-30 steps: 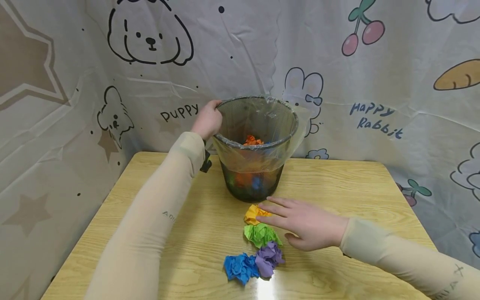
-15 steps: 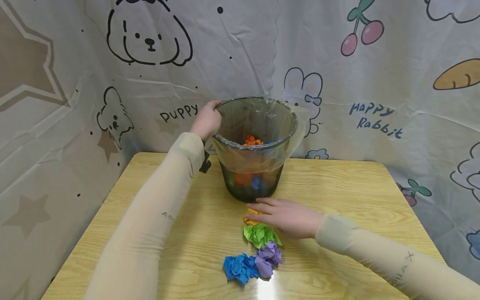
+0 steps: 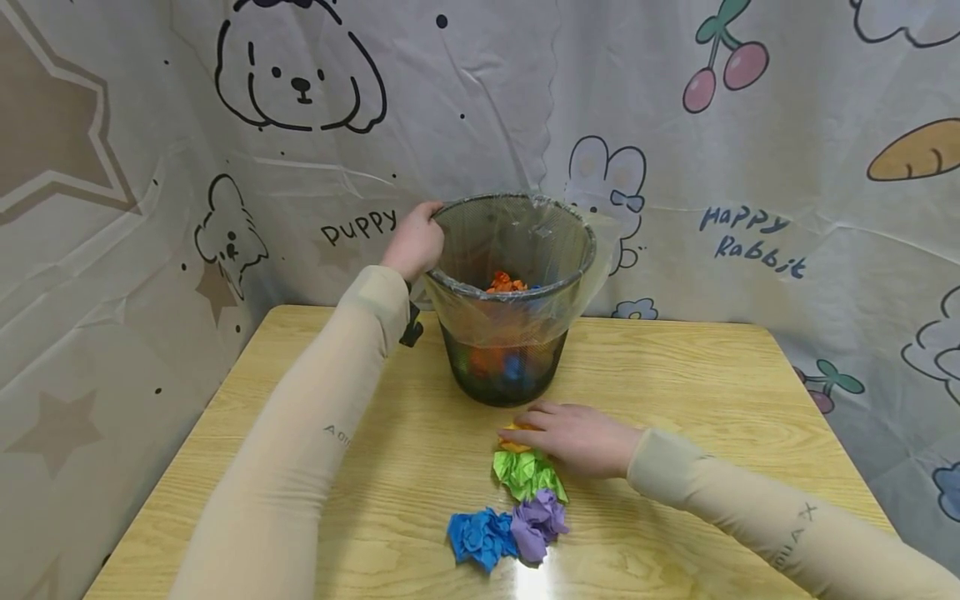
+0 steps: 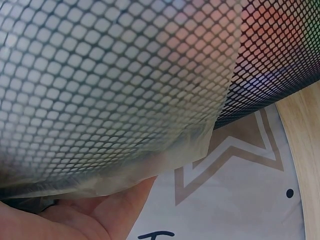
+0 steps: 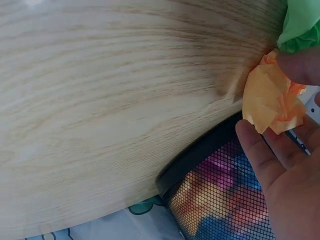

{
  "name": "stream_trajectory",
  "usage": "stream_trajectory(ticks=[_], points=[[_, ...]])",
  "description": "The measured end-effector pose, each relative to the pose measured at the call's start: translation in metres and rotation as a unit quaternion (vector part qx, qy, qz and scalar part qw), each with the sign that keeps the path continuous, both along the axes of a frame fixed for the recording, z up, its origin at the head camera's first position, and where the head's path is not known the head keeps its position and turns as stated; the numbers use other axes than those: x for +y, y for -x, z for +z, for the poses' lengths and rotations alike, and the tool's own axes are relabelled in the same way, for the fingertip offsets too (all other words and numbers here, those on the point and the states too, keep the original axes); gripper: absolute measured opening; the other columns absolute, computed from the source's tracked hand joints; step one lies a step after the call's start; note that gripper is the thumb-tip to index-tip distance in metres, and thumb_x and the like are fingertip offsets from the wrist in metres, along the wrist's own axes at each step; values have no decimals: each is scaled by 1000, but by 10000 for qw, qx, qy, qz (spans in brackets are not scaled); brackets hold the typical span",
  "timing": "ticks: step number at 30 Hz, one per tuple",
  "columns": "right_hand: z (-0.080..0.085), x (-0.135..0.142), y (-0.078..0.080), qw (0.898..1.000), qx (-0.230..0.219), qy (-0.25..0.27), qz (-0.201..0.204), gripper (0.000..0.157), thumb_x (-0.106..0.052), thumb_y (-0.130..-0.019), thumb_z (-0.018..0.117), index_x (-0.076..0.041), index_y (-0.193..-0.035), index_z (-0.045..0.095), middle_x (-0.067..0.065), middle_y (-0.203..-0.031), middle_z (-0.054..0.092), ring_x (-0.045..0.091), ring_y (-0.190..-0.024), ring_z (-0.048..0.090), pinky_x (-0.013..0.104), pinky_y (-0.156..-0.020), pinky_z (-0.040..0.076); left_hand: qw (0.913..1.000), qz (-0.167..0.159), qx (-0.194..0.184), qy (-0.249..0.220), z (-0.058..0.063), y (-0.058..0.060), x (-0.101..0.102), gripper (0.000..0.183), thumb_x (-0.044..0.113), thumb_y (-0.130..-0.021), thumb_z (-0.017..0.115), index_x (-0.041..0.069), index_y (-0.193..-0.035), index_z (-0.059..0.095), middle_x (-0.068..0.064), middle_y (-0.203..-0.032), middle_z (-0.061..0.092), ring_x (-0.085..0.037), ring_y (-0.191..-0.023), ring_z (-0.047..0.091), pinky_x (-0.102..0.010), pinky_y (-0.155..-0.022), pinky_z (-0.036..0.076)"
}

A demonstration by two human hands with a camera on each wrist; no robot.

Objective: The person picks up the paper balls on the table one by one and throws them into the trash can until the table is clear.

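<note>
My left hand (image 3: 417, 240) grips the rim of a black mesh wastebasket (image 3: 502, 375) at its left side. A clear plastic liner (image 3: 510, 321) folds over that rim, and in the left wrist view the hand (image 4: 100, 215) lies against the liner and mesh. My right hand (image 3: 581, 437) pinches a yellow-orange crumpled paper ball (image 5: 272, 95) between thumb and fingers, just in front of the basket's base. Touching that ball is a green crumpled paper ball (image 3: 527, 475). Nearer to me lie a purple paper ball (image 3: 540, 525) and a blue one (image 3: 482, 537), side by side.
Inside the basket are several crumpled papers, an orange one (image 3: 506, 283) on top. The wooden table (image 3: 675, 367) ends at a printed curtain (image 3: 465, 100) close behind the basket. Bare tabletop shows on both sides of the papers.
My right hand has moved left over the yellow-orange paper ball and its fingers have closed round it. That ball and the green and purple ones have shifted slightly. The left hand stays on the rim.
</note>
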State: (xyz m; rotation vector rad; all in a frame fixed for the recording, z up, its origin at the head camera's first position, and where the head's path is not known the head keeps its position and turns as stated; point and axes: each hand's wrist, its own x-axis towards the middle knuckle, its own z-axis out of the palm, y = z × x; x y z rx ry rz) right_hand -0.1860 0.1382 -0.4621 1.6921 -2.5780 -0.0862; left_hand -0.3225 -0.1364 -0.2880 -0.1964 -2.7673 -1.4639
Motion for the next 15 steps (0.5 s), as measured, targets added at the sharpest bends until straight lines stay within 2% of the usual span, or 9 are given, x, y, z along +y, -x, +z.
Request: stream_trajectory(ticks=[7,11,15], points=[[-5,8,0,9999,-16,31,-131,71,-10,-92,74,-22,-156,47,1,-125,61,18,-110,56,35,-90,53,10000,21,-30,33,-1,1,0,55,12,-109,18,11,-163,27,-10,-166,28,-29,-133,41,-42,-88,40],[-5,12,-2,9997,-62,154,-194,65,-12,-93,75,-21,-153,52,1,-116,60,16,-100,55,34,-80,54,10000,29,-28,13,-1,2,0,55,12,-109,18,11,-163,27,-11,-165,29,-29,-130,44,-40,-76,39],[-3,16,-4,9993,-123,99,-349,58,-16,-95,73,-22,-150,56,0,-111,56,15,-94,51,33,-74,52,10000,18,-19,2,0,1,1,55,13,-109,17,11,-163,27,-11,-165,30,-29,-126,47,-38,-73,38]])
